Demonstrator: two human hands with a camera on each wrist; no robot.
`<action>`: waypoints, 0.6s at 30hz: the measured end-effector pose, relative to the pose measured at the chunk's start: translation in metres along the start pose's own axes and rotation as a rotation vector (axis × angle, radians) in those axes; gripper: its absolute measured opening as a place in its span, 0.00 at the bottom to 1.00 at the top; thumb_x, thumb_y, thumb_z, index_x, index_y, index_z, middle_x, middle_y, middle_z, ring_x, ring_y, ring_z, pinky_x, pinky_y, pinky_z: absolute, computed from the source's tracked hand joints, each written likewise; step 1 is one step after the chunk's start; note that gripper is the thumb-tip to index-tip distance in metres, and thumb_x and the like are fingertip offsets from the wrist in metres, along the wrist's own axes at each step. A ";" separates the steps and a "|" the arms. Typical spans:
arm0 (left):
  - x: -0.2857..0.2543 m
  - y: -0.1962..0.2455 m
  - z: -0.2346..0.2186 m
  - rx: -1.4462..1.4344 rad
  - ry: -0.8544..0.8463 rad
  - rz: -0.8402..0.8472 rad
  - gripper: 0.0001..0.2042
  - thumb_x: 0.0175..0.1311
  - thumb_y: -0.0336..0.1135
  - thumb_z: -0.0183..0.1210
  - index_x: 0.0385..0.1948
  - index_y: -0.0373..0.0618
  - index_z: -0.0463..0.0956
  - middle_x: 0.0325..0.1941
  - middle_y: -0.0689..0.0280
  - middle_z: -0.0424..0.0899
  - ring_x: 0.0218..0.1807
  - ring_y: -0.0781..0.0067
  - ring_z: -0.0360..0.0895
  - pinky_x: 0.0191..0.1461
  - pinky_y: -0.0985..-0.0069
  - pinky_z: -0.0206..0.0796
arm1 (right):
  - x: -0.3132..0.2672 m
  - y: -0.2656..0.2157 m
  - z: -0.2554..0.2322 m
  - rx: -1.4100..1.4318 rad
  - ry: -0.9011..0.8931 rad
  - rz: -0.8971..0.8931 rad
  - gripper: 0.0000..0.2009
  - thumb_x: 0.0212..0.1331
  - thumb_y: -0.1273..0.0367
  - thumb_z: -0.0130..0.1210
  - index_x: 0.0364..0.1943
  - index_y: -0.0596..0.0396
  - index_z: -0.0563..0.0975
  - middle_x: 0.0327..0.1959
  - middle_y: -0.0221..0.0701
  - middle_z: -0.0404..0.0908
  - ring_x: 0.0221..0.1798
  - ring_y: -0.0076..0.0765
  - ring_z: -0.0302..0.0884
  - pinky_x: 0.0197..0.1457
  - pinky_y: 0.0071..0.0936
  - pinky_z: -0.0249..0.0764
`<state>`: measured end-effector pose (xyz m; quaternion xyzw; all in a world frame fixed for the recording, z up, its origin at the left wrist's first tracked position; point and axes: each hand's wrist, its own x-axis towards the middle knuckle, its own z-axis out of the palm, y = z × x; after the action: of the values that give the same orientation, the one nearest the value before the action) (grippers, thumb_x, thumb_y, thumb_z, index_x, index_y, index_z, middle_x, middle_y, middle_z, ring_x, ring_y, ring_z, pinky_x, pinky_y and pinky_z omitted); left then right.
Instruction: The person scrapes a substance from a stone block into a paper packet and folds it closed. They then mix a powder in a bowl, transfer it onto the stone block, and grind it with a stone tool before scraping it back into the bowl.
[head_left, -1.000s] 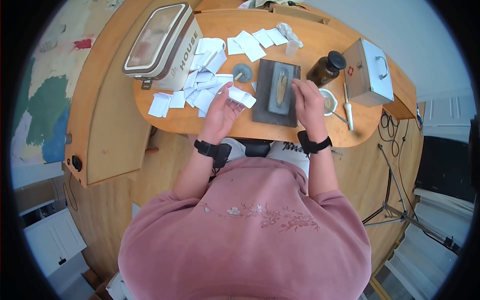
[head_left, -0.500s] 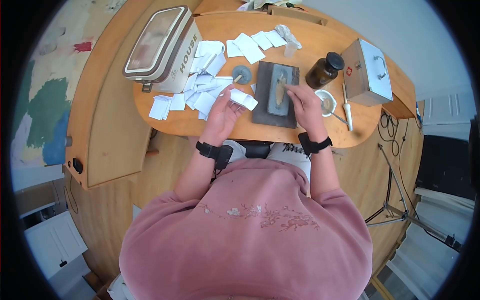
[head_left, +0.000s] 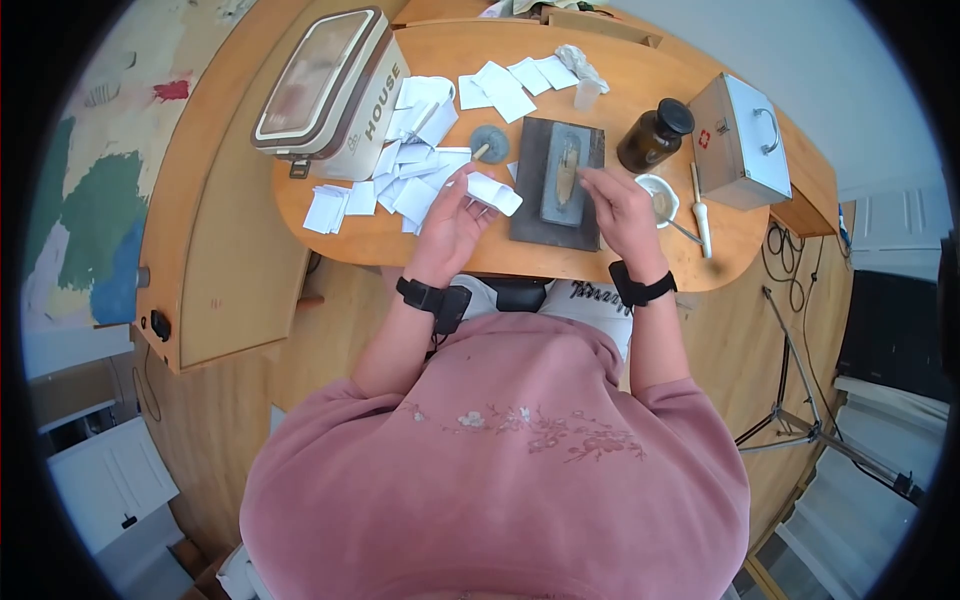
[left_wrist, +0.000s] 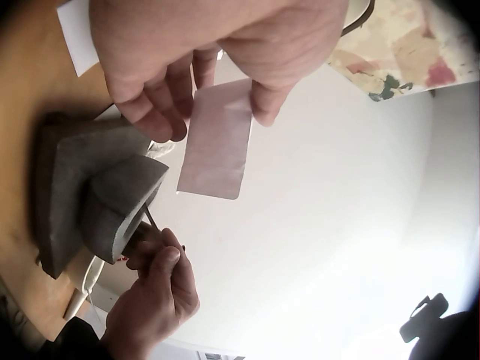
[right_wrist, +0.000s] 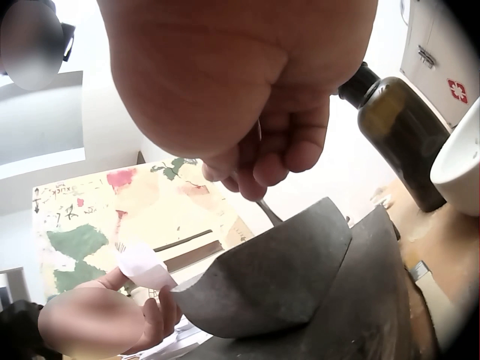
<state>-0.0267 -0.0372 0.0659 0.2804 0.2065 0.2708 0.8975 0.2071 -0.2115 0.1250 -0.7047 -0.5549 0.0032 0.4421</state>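
Observation:
My left hand (head_left: 450, 235) holds a small flat white paper packet (head_left: 494, 194) between thumb and fingers, left of a dark board (head_left: 524, 225). On that board lies a long grey stone trough (head_left: 551, 207) with brown powder (head_left: 567, 178) along its hollow. At the trough's right side, my right hand (head_left: 625, 212) pinches a thin metal tool (right_wrist: 268, 213), its lower end hidden behind the trough's wall in the right wrist view. The left wrist view has the packet's blank face toward the camera, above the trough (left_wrist: 120, 202).
A grey disc (head_left: 494, 136) with a wooden handle and many loose white papers (head_left: 412, 200) lie left. To the right stand a brown bottle (head_left: 645, 150), a white bowl (head_left: 671, 196), a white-handled tool (head_left: 703, 230) and a silver case (head_left: 745, 165). A house-shaped box (head_left: 325, 105) stands back left.
My right hand has shifted left and toward me, its fingertips now at the trough's right edge beside the powder. The left hand still holds the packet in about the same place.

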 end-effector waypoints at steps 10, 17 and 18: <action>0.002 -0.004 -0.005 0.023 -0.007 -0.007 0.23 0.91 0.49 0.55 0.77 0.50 0.71 0.75 0.59 0.81 0.72 0.63 0.79 0.76 0.62 0.73 | -0.002 -0.009 0.010 -0.195 0.042 -0.139 0.06 0.68 0.76 0.66 0.46 0.56 0.86 0.34 0.39 0.81 0.38 0.53 0.84 0.39 0.47 0.79; 0.000 -0.003 -0.008 -0.003 0.018 -0.010 0.23 0.90 0.49 0.57 0.76 0.49 0.71 0.74 0.58 0.81 0.72 0.63 0.79 0.75 0.62 0.73 | -0.012 -0.017 0.018 -0.196 0.065 -0.068 0.07 0.72 0.76 0.66 0.51 0.59 0.87 0.37 0.44 0.87 0.37 0.58 0.86 0.40 0.46 0.81; 0.002 -0.004 -0.010 -0.012 0.031 -0.014 0.23 0.90 0.48 0.57 0.77 0.49 0.71 0.74 0.58 0.81 0.72 0.63 0.79 0.75 0.61 0.73 | -0.012 -0.020 0.018 -0.190 0.120 -0.067 0.08 0.72 0.76 0.66 0.51 0.60 0.87 0.38 0.45 0.87 0.37 0.58 0.86 0.40 0.46 0.81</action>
<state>-0.0293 -0.0349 0.0558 0.2691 0.2209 0.2701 0.8977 0.1781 -0.2104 0.1209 -0.7235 -0.5486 -0.1063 0.4054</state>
